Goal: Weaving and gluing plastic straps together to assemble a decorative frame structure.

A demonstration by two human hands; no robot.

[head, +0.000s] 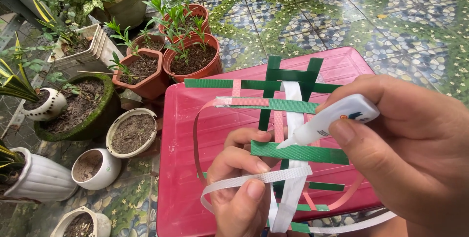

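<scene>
Right hand (415,159): nearest the lens, clenched on a white glue bottle (337,117), nozzle touching the top edge of a green strip (298,152)
Left hand (242,183): closed on the weave (283,119), a white strip (254,178) pinched under the thumb
Weave: held over a red tray (195,168), which lies on the tiled floor (342,12)
Risk, glue: too much may be squeezed out and run onto the fingers, since the nozzle sits just beside them
Risk, slip: loose strip ends may spring apart if the pinch is eased before the glue holds
Count, strips: roughly seven green are made out, two or three white, two or three pink; overlaps hide the exact number
Count, pots (190,56): four terracotta, five or so white or pale, one dark mossy bowl; some are cut off at the edge
Count, bottles: one
Count, trays: one
</scene>
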